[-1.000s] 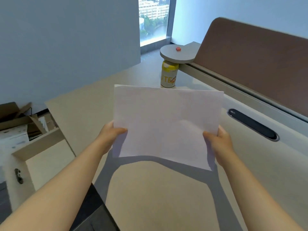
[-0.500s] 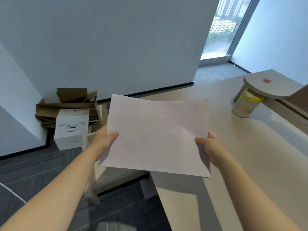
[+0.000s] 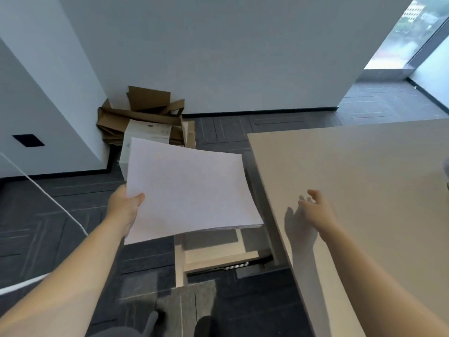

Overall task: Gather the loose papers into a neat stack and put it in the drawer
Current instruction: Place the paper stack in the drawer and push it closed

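The left hand is gripping the white paper stack by its left edge, holding it above the open pale wooden drawer. The right hand is hovering empty, fingers spread, over the beige rectangular desk.

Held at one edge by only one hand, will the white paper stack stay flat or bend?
The white paper stack probably droops: its far edge already curves. Sheets may fan apart, as separate edges show at the right corner. Left hand alone holds it, so likely light.

Open drawer lies unobstructed from above; desk flanks its right.
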